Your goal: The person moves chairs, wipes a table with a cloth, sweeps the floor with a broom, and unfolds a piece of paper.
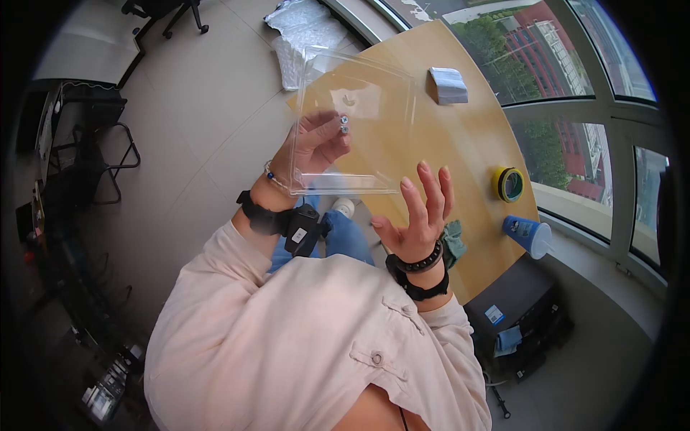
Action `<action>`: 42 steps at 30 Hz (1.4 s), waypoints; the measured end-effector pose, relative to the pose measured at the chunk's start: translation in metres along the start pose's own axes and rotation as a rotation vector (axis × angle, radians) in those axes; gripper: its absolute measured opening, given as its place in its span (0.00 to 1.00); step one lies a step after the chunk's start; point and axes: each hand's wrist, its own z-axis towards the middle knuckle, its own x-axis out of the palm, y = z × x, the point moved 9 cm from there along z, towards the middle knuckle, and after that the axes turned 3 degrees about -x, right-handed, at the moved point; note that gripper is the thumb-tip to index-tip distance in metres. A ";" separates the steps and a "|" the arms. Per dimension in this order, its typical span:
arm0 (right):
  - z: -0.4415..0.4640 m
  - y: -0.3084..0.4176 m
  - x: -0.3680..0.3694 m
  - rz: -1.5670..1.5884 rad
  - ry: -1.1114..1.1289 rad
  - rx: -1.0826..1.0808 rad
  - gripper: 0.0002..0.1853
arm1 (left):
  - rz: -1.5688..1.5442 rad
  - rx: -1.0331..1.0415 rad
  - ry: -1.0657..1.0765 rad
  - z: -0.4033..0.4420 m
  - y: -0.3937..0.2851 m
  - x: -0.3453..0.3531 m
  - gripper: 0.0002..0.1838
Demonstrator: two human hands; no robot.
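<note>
My left hand (318,144) has its fingers pinched together at two small shiny metal pieces (344,125), which look like screws or nuts. A clear plastic box or lid (392,108) surrounds the hand in view; I cannot tell whether the hand is inside it or behind it. My right hand (424,208) is raised near the box's lower right corner, fingers spread, holding nothing. Below the box, the wooden table (474,144) shows through the plastic. A dark green cloth (453,243) lies just beside my right wrist.
A silver packet (449,85) lies at the table's far side. A yellow tape roll (509,184) and a blue cup (527,235) are by the right edge, near the windows. Bubble wrap (305,36) is on the floor beyond; a dark case (514,302) stands at lower right.
</note>
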 end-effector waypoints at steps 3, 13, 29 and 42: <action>-0.001 0.033 0.036 0.080 0.189 -0.124 0.11 | -0.011 0.114 -0.152 -0.047 0.003 -0.016 0.06; -0.087 0.062 0.142 0.417 0.574 0.153 0.10 | -0.332 -0.018 -0.510 -0.158 0.093 -0.159 0.08; -0.188 0.211 0.373 0.495 0.831 0.698 0.13 | -0.871 0.231 -1.369 -0.449 0.125 -0.591 0.05; -0.299 0.135 0.593 0.110 0.738 0.705 0.25 | -0.645 -0.442 -1.935 -0.574 0.362 -0.973 0.24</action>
